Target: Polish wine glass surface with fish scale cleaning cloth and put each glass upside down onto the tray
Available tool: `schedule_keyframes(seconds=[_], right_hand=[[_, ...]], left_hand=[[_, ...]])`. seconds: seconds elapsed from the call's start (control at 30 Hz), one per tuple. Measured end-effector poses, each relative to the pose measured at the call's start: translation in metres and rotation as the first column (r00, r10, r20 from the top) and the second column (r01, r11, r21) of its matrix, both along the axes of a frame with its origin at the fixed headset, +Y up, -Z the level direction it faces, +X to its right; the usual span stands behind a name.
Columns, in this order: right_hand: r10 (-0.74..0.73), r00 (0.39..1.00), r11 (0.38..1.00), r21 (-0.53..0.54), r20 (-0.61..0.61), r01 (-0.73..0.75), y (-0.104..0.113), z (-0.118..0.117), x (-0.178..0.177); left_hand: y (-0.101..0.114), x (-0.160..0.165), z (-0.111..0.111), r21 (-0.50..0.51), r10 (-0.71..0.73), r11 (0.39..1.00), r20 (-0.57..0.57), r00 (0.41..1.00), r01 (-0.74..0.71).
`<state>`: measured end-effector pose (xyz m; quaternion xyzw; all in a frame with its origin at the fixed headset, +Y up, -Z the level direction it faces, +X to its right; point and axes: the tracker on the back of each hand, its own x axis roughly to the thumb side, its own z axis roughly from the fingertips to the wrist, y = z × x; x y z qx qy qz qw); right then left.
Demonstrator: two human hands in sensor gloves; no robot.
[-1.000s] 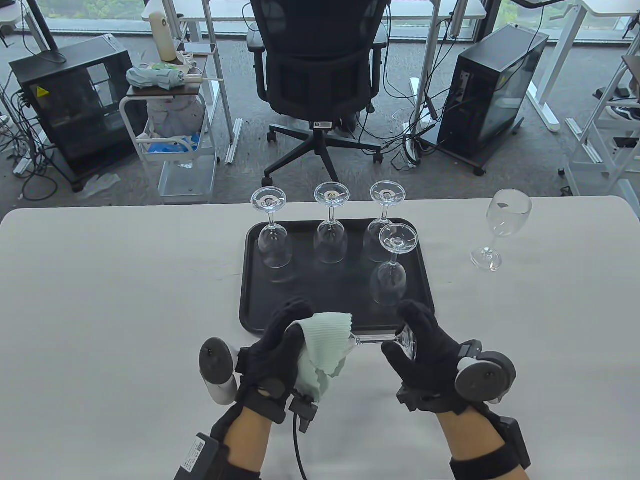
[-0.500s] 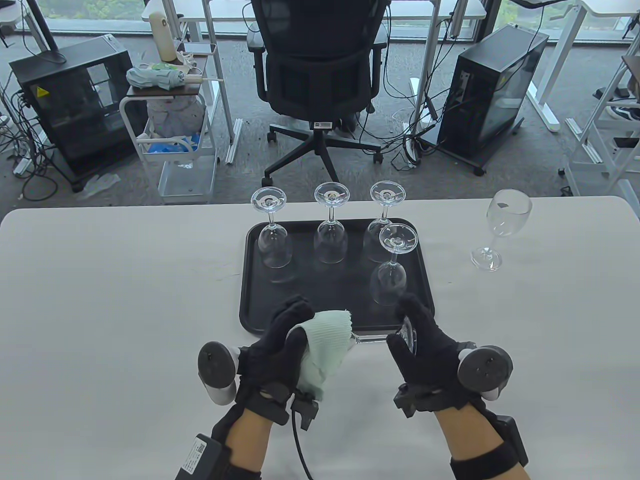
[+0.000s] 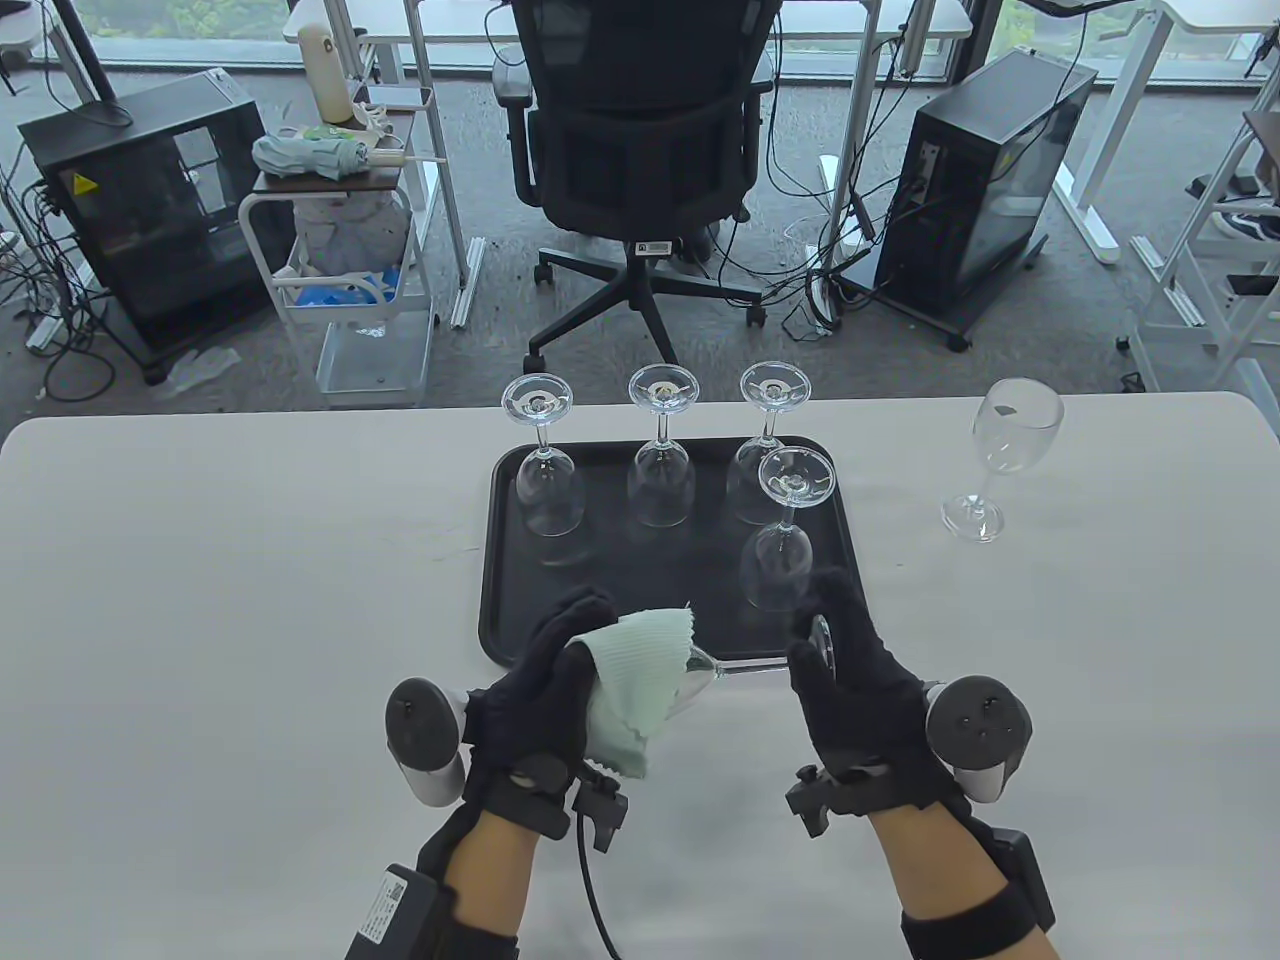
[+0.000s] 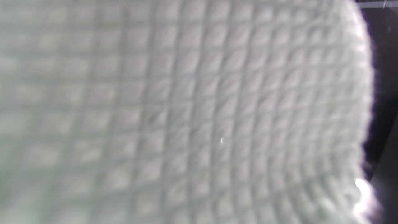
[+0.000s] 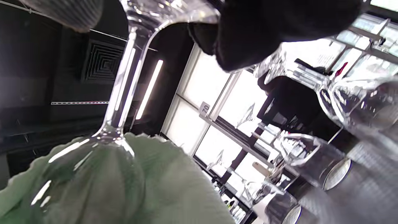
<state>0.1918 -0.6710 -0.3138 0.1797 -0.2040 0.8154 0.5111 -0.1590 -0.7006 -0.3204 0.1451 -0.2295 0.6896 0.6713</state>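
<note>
A wine glass lies sideways in the air just in front of the black tray. My left hand wraps the pale green cloth around its bowl. My right hand pinches the glass foot. The right wrist view shows the stem running down into the cloth-covered bowl, with my black fingertips at the foot. The cloth fills the left wrist view. Several glasses stand upside down on the tray, such as one at the right. One upright glass stands on the table to the right.
Three inverted glasses line the tray's far edge, close to the table's far edge. The white table spreads left and right of the tray. Behind the table are an office chair and computer cases on the floor.
Both hands have lifted the glass slightly toward the tray. The right hand has turned at the foot, and the cloth has shifted around the bowl.
</note>
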Motion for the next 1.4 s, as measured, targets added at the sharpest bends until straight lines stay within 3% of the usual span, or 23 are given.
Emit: schedule_keyframes(seconds=[0.1,0.2,0.37,0.5,0.63,0.8,0.97,1.03,1.1,1.17,1.3,1.4], right_hand=[[0.13,0.976,0.984,0.102,0.174,-0.149,0.025,0.011,0.004],[0.371,0.856,0.893,0.114,0.361,-0.435,0.038,0.005,-0.018],[0.641,0.665,0.706,0.046,0.383,-0.707,0.038,-0.031,-0.079],[0.752,0.536,0.595,-0.043,0.383,-0.803,0.029,-0.061,-0.117],[0.8,0.483,0.547,-0.104,0.357,-0.83,0.019,-0.082,-0.138],[0.825,0.449,0.525,-0.171,0.344,-0.834,0.029,-0.1,-0.154],[0.841,0.474,0.539,-0.318,0.263,-0.78,0.038,-0.114,-0.155],[0.827,0.489,0.557,-0.292,0.278,-0.777,0.038,-0.114,-0.155],[0.847,0.455,0.525,-0.3,0.274,-0.796,0.038,-0.113,-0.155],[0.846,0.463,0.528,-0.298,0.264,-0.795,0.04,-0.108,-0.153],[0.758,0.597,0.65,-0.226,0.263,-0.726,0.06,-0.083,-0.125],[0.52,0.812,0.854,-0.188,0.264,-0.485,0.074,-0.066,-0.059]], left_hand=[[0.001,-0.012,-0.001,-0.014,0.049,0.999,-0.028,0.998,-0.049],[0.002,-0.021,-0.001,-0.019,0.082,0.996,-0.043,0.996,-0.083],[-0.001,-0.027,-0.003,-0.033,0.102,0.994,-0.053,0.993,-0.103],[-0.001,-0.028,-0.003,-0.038,0.105,0.994,-0.051,0.993,-0.107],[-0.001,-0.028,-0.004,-0.038,0.099,0.994,-0.05,0.994,-0.101],[-0.001,-0.028,-0.004,-0.039,0.105,0.993,-0.051,0.993,-0.107],[0.0,-0.031,-0.004,-0.036,0.121,0.992,-0.056,0.991,-0.123],[0.0,-0.031,-0.004,-0.035,0.123,0.992,-0.059,0.991,-0.125],[0.0,-0.032,-0.004,-0.036,0.128,0.991,-0.058,0.99,-0.131],[0.001,-0.032,-0.003,-0.037,0.131,0.99,-0.059,0.99,-0.133],[0.001,-0.032,-0.003,-0.036,0.133,0.99,-0.059,0.989,-0.135],[0.002,-0.032,-0.003,-0.031,0.145,0.989,-0.052,0.988,-0.146]])
